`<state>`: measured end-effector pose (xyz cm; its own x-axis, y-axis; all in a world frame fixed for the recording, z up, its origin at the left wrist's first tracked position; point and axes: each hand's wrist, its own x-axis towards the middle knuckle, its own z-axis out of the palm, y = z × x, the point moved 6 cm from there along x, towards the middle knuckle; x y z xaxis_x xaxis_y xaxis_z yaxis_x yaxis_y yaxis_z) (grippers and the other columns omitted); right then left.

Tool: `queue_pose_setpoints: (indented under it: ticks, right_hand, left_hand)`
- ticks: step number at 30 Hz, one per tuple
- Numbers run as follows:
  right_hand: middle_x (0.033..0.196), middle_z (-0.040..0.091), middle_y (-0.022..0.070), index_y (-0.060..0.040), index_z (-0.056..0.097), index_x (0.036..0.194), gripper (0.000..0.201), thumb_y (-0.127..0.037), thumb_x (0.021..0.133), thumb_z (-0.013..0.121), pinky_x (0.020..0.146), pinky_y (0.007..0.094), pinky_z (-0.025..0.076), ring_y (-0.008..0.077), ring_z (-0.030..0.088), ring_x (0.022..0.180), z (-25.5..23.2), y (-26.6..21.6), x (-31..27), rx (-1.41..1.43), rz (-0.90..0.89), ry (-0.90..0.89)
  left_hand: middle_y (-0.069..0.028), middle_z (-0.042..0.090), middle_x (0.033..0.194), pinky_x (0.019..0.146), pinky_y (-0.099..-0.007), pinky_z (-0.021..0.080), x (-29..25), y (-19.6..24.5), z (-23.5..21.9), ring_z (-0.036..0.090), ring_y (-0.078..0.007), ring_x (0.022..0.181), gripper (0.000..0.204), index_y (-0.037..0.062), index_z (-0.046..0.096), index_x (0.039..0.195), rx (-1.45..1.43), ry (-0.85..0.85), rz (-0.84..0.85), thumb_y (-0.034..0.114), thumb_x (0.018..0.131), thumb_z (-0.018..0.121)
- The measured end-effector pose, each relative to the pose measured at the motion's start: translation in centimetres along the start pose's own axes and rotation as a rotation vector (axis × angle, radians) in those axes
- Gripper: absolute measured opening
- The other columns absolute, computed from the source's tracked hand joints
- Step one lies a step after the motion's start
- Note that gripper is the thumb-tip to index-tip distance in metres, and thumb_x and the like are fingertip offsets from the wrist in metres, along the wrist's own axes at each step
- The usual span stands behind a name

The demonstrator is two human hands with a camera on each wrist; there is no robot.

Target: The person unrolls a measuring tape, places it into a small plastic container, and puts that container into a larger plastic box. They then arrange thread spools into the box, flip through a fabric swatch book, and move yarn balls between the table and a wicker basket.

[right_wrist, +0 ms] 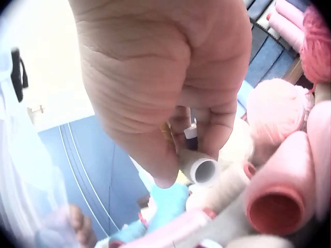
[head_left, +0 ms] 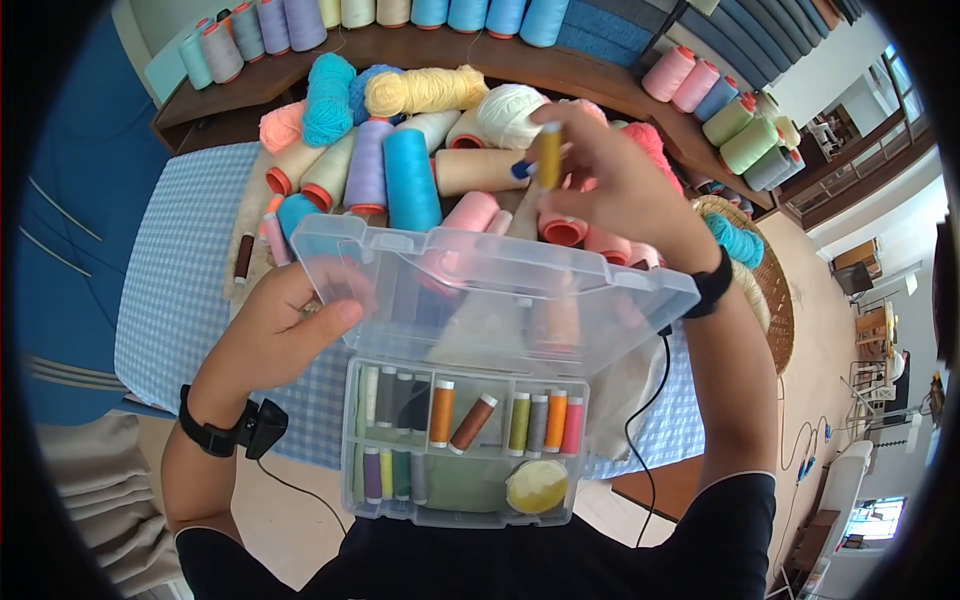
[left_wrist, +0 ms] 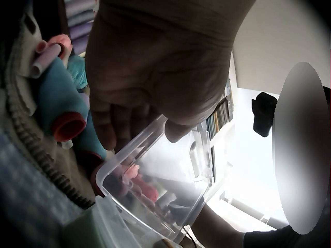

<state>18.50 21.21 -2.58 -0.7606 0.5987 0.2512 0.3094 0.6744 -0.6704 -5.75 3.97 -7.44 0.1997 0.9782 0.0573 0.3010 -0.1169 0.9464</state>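
My left hand (head_left: 300,325) grips the left edge of the clear plastic lid (head_left: 450,340), thumb on one side and fingers behind; the left wrist view shows this hand (left_wrist: 160,67) on the lid (left_wrist: 176,160). The lid stands raised above the compartment box (head_left: 465,518). Over the cones, my right hand (head_left: 625,190) holds a mustard spool (head_left: 549,157) and a blue spool (head_left: 521,170). In the right wrist view, the hand (right_wrist: 165,72) pinches a white-ended spool (right_wrist: 199,169) beside a dark blue one (right_wrist: 191,138). Inside the box lie orange (head_left: 442,413) and brown spools (head_left: 473,424).
Thread cones (head_left: 411,180) and yarn balls (head_left: 510,117) are heaped behind the lid on a blue checked cloth (head_left: 180,260). A wooden shelf (head_left: 370,45) with more cones curves behind them. A wicker basket (head_left: 778,310) stands at the right; a black cable (head_left: 650,410) hangs near the box.
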Motion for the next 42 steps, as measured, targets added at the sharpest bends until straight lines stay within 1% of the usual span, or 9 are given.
queue_pose_setpoints:
  ticks: [6,9,12,14,19,24,27,33,42]
  right_hand:
    - [0.120,0.062,0.0121,-0.0056,0.039,0.143,0.071,0.004,0.082,0.073,0.077,0.0296,0.057,0.0193,0.065,0.095,-9.3,-3.4,-4.8,0.554,-0.114,0.441]
    - [0.118,0.062,0.0162,-0.0033,0.039,0.144,0.083,-0.008,0.074,0.084,0.064,0.0261,0.055,0.0176,0.065,0.085,-8.2,-5.8,-8.1,0.772,-0.185,0.270]
    - [0.098,0.067,0.0168,0.0017,0.039,0.134,0.095,-0.009,0.059,0.096,0.068,0.0288,0.057,0.0222,0.070,0.086,-2.3,-7.9,-10.1,0.901,-0.008,-0.003]
    - [0.111,0.066,0.0173,-0.0003,0.038,0.139,0.086,-0.001,0.070,0.089,0.083,0.0319,0.056,0.0234,0.070,0.096,1.7,-8.0,-11.6,0.765,0.043,-0.333]
    - [0.100,0.066,0.0087,-0.0092,0.036,0.143,0.074,-0.002,0.083,0.078,0.067,0.0317,0.052,0.0180,0.067,0.084,8.3,-7.4,-12.4,0.616,0.287,-0.612]
    - [0.094,0.065,0.0082,-0.0102,0.036,0.141,0.073,-0.004,0.082,0.078,0.065,0.0362,0.052,0.0225,0.063,0.073,11.1,-7.1,-11.9,0.620,0.301,-0.590]
    - [0.097,0.066,0.0071,-0.0106,0.034,0.142,0.075,-0.003,0.082,0.078,0.065,0.0355,0.052,0.0202,0.064,0.072,10.1,-7.2,-11.6,0.482,0.204,-0.522]
    - [0.102,0.063,0.0089,-0.0086,0.034,0.140,0.075,0.000,0.082,0.080,0.054,0.0244,0.050,0.0114,0.063,0.070,8.1,-5.8,-12.7,0.589,0.393,-0.223]
    - [0.104,0.058,0.0164,-0.0034,0.035,0.135,0.071,-0.007,0.082,0.081,0.060,0.0313,0.056,0.0218,0.069,0.071,9.5,-7.4,-12.0,0.465,0.406,-0.154]
  left_hand:
    - [-0.0047,0.065,0.110,0.087,-0.0292,0.047,-0.2,-0.2,-0.1,0.059,-0.0125,0.095,0.044,0.0018,0.052,0.134,-0.087,0.072,0.047,0.011,0.093,0.065]
    - [-0.0082,0.063,0.117,0.088,-0.0301,0.047,0.0,-0.9,-0.2,0.059,-0.0132,0.100,0.061,0.0021,0.040,0.146,-0.063,0.058,0.034,0.009,0.091,0.066]
    - [-0.0095,0.061,0.123,0.090,-0.0310,0.047,0.3,-0.9,0.0,0.059,-0.0156,0.106,0.068,0.0021,0.035,0.150,-0.135,0.121,0.027,0.008,0.089,0.067]
    - [-0.0096,0.060,0.124,0.089,-0.0321,0.047,0.4,-0.5,-0.1,0.060,-0.0174,0.107,0.067,0.0026,0.038,0.148,-0.034,0.241,0.068,0.007,0.088,0.067]
    - [-0.0104,0.061,0.121,0.087,-0.0346,0.048,-1.6,4.5,0.0,0.062,-0.0248,0.106,0.054,0.0040,0.055,0.132,0.583,0.338,0.384,0.006,0.081,0.071]
    - [-0.0067,0.064,0.113,0.083,-0.0373,0.048,-3.8,5.5,7.4,0.063,-0.0248,0.099,0.027,0.0097,0.068,0.105,0.498,-0.491,0.480,0.018,0.080,0.076]
    - [-0.0032,0.064,0.113,0.085,-0.0370,0.048,-4.8,5.1,9.4,0.062,-0.0209,0.103,0.029,0.0097,0.067,0.107,0.549,-0.562,0.527,0.018,0.080,0.076]
    - [-0.0027,0.060,0.119,0.087,-0.0355,0.046,-4.5,4.6,12.5,0.056,-0.0211,0.114,0.038,0.0066,0.066,0.113,0.727,-0.516,0.678,0.020,0.079,0.075]
    - [-0.0027,0.058,0.113,0.087,-0.0352,0.046,-4.5,4.7,10.7,0.058,-0.0206,0.105,0.040,0.0081,0.065,0.113,0.750,-0.682,0.487,0.021,0.077,0.077]
